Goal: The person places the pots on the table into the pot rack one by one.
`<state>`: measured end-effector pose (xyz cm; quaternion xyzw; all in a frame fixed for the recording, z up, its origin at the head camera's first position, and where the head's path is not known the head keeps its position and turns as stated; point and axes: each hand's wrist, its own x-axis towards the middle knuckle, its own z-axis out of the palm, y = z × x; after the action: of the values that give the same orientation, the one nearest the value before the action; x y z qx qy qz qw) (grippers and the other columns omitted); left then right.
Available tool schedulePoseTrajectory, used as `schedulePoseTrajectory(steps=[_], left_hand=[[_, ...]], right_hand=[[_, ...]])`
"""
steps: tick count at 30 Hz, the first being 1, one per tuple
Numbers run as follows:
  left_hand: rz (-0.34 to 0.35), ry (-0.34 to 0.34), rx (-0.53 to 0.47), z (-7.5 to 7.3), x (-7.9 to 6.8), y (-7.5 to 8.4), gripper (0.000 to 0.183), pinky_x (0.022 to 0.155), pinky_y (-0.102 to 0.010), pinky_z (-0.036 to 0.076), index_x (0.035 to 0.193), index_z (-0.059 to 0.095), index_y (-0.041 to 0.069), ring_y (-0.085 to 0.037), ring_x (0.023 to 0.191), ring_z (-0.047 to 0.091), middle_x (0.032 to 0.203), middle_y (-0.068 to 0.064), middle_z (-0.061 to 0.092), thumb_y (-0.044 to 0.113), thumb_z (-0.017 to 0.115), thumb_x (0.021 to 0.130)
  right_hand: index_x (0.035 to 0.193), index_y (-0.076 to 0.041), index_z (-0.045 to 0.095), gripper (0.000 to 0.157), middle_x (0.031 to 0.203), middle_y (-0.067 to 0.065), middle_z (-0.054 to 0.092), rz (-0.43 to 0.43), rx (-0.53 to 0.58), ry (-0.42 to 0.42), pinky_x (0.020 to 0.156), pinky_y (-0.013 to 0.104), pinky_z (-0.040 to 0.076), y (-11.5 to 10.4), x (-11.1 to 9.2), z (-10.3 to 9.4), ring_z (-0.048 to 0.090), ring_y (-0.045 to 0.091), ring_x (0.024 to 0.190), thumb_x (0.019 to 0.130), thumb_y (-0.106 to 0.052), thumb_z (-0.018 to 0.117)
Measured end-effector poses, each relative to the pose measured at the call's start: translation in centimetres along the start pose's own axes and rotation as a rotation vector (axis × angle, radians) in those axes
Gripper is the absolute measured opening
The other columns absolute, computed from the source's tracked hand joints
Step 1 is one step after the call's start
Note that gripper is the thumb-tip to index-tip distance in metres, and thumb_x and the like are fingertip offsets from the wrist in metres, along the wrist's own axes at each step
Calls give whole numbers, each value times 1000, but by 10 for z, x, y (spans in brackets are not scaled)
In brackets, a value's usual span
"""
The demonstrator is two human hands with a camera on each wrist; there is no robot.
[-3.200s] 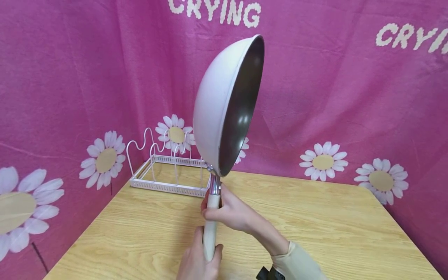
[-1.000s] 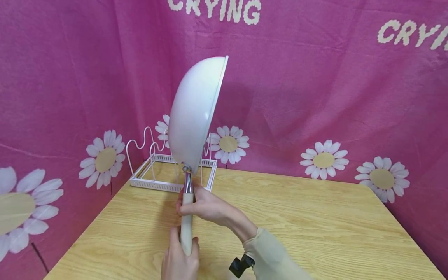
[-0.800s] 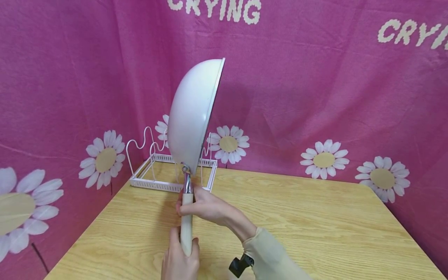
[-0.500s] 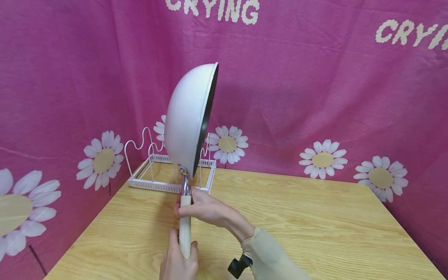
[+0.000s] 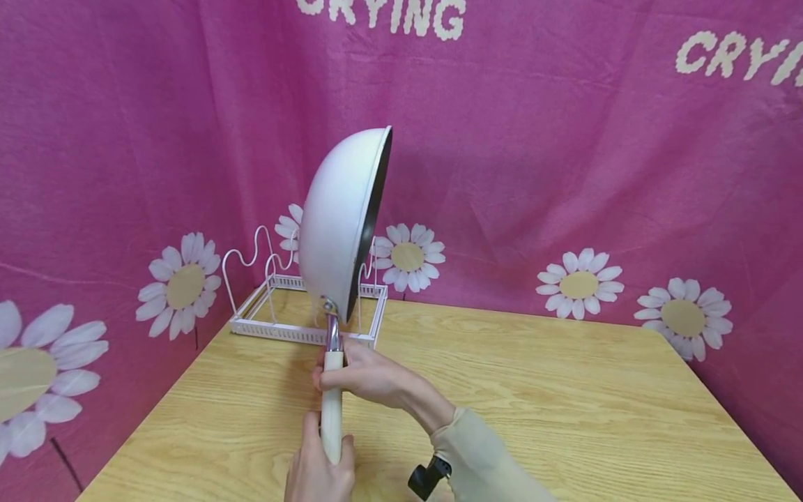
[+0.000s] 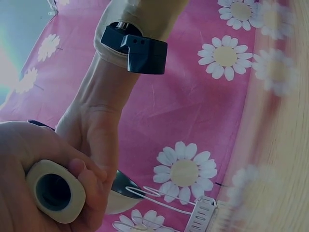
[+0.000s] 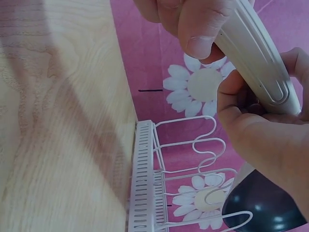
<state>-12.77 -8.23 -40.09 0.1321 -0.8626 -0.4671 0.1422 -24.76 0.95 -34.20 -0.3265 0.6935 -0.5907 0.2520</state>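
Note:
A deep wok [image 5: 335, 216], white outside and dark inside, stands nearly upright above its handle in the head view, its dark side facing right. My left hand [image 5: 320, 470] grips the lower end of the cream handle [image 5: 331, 425]. Higher up, just below the chrome neck [image 5: 334, 335], my right hand [image 5: 366, 373] holds the same handle. The hollow handle end [image 6: 55, 192] shows within my left hand in the left wrist view. Behind the wok is a white wire rack [image 5: 282, 331], partly hidden by it; its wire loops [image 7: 212, 145] appear in the right wrist view.
The rack sits at the back left corner of a wooden table [image 5: 533, 397]. Pink cloth [image 5: 502, 139] with daisies and lettering hangs behind and along the left. A black wrist camera [image 5: 429, 477] is strapped at the right sleeve.
Over about three seconds both hands have carried the wok left and lower, in front of the rack. Its dark inside now shows as a narrower strip. Lately it sinks slightly; both grips stay.

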Motion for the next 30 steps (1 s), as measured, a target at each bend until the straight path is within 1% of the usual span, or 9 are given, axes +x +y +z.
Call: schedulePoseTrajectory(steps=[3,7,15,18,26,30], left_hand=[[-7,-25,8,-1,1,-2,37,50,-31,33,114,44,3,-16,53,44,64,-3,49,15,67,87],[-10,-45,20,-2,1,-4,34,48,-31,33,111,43,3,-16,51,44,62,-2,48,16,65,89],[6,-21,42,-1,2,-7,32,49,-32,33,107,43,4,-18,51,45,61,-3,49,17,66,88],[13,-26,48,0,3,-9,33,49,-33,34,107,43,4,-18,52,47,62,-4,50,17,66,88],[18,-22,61,2,5,-11,35,49,-34,36,107,42,4,-20,53,48,62,-5,51,16,68,86],[11,-30,53,3,6,-12,35,48,-34,36,106,43,3,-20,53,48,62,-5,51,16,68,86]], right_hand=[[96,-7,52,14,82,-3,61,7,48,-3,75,22,45,3,2,1,54,7,79,86,-1,58],[98,-7,52,16,84,-2,61,25,78,-1,74,23,45,8,4,2,53,8,79,85,-1,58],[103,-4,49,18,86,-1,59,46,163,-7,77,22,49,16,8,3,55,8,81,88,-2,58],[104,-3,48,19,87,-2,59,52,183,-8,78,22,50,19,9,2,56,8,82,88,-1,57],[99,-7,50,15,87,-1,61,85,219,-6,78,22,51,26,12,2,57,9,82,88,0,58],[98,-7,49,15,86,-1,60,91,238,-11,77,22,51,28,14,2,56,8,82,88,0,58]])
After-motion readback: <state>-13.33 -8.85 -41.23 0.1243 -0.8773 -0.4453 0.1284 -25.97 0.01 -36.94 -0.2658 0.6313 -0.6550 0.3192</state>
